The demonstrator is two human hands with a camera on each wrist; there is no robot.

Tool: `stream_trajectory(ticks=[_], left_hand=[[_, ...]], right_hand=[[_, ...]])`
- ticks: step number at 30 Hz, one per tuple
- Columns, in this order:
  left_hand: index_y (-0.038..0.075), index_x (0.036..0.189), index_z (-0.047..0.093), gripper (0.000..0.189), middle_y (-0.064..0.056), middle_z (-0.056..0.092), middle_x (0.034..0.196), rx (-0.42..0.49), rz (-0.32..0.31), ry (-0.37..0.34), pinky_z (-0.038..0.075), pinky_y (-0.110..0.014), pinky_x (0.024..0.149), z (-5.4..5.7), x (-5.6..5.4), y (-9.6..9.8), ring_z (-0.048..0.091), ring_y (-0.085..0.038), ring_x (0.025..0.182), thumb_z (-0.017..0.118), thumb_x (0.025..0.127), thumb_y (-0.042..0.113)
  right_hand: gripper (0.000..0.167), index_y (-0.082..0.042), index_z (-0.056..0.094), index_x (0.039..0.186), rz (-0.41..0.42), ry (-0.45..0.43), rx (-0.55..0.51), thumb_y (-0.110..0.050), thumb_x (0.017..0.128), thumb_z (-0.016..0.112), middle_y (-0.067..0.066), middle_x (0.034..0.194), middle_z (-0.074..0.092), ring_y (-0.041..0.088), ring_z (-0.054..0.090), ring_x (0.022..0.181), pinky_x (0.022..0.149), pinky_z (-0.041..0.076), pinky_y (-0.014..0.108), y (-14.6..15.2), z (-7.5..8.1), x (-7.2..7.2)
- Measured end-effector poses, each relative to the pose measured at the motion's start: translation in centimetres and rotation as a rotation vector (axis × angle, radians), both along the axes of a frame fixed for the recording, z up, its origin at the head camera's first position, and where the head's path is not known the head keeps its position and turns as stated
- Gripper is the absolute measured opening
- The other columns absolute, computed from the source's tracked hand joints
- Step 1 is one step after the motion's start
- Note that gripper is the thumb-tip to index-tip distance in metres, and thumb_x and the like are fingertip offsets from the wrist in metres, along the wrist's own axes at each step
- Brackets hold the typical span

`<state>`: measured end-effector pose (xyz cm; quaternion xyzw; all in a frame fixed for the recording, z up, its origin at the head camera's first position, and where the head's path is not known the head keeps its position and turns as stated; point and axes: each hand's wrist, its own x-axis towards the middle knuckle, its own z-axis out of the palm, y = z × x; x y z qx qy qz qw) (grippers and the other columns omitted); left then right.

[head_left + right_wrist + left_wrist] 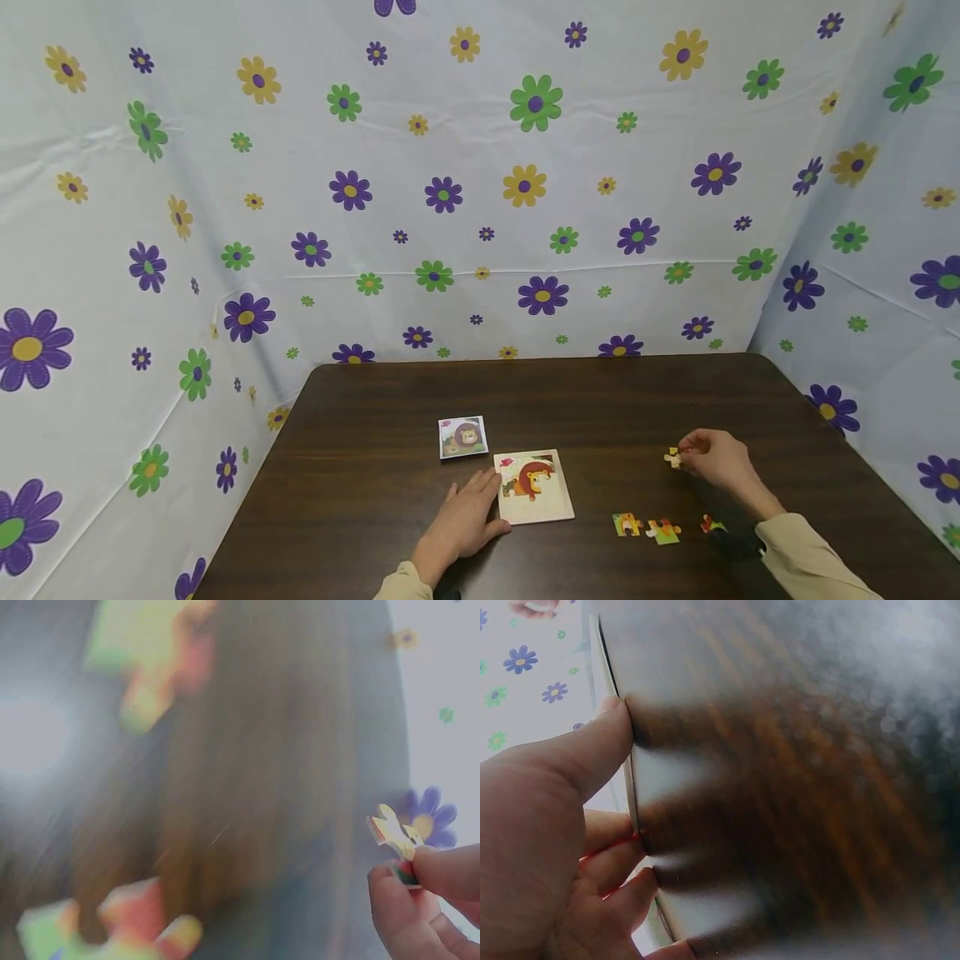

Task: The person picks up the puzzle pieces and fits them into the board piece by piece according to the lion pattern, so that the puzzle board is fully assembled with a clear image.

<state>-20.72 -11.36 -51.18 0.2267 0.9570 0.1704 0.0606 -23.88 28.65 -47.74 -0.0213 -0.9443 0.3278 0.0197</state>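
Note:
My left hand [467, 517] lies on the table with its fingers and thumb against the left edge of a square puzzle board [542, 512]. Part of a lion picture is assembled in the board's upper area, and bare pale wood shows around it. Off to the right, my right hand [718, 460] pinches a yellowish jigsaw piece [672, 457] between thumb and fingers, above the table. The same piece [397, 838] appears in the right wrist view, tilted in the fingertips. From the left wrist camera, the board's thin edge [630, 780] is seen touching the thumb.
Two loose jigsaw pieces, an orange one [627, 524] and a green one [663, 531], lie right of the board. Another piece [712, 524] is partly hidden near the right wrist. A lion picture card [462, 438] lies behind the board. Flowered cloth [480, 150] surrounds the dark table [375, 400].

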Motion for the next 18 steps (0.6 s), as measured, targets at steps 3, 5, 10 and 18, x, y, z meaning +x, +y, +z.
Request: stream_trajectory(ticks=[3, 5, 10, 18], left_hand=[[0.004, 0.14, 0.047, 0.07, -0.013, 0.045, 0.145, 0.002, 0.0, 0.002, 0.034, -0.063, 0.099, 0.0, 0.1, 0.0, 0.04, -0.032, 0.134, 0.07, 0.085, 0.041], [0.004, 0.14, 0.047, 0.071, -0.013, 0.045, 0.145, 0.003, 0.0, 0.004, 0.034, -0.063, 0.1, 0.1, 0.1, 0.0, 0.04, -0.032, 0.134, 0.071, 0.085, 0.041], [0.003, 0.14, 0.047, 0.071, -0.013, 0.045, 0.145, 0.0, -0.001, 0.007, 0.034, -0.062, 0.1, 0.1, 0.1, -0.1, 0.04, -0.032, 0.134, 0.071, 0.085, 0.041], [0.003, 0.139, 0.048, 0.07, -0.013, 0.045, 0.144, -0.002, 0.001, 0.014, 0.035, -0.062, 0.099, 0.2, 0.2, -0.1, 0.041, -0.032, 0.134, 0.071, 0.085, 0.041]], right_hand=[[0.015, 0.007, 0.065, 0.095, 0.015, -0.008, -0.123, -0.005, 0.086, 0.065, 0.005, 0.076, 0.066, 0.018, 0.065, 0.063, 0.056, 0.054, 0.034, -1.3, 1.0, -0.4], [0.016, 0.009, 0.064, 0.097, 0.034, -0.016, -0.207, -0.003, 0.087, 0.066, 0.007, 0.078, 0.067, 0.02, 0.067, 0.067, 0.061, 0.056, 0.036, -2.2, 1.4, -0.7], [0.019, 0.011, 0.063, 0.101, 0.068, -0.038, -0.352, -0.001, 0.087, 0.067, 0.011, 0.082, 0.069, 0.024, 0.069, 0.073, 0.066, 0.057, 0.036, -4.3, 2.0, -1.1], [0.018, 0.01, 0.064, 0.1, 0.096, -0.077, -0.443, 0.0, 0.086, 0.067, 0.011, 0.084, 0.069, 0.024, 0.07, 0.073, 0.069, 0.057, 0.039, -7.8, 2.2, -1.8]])
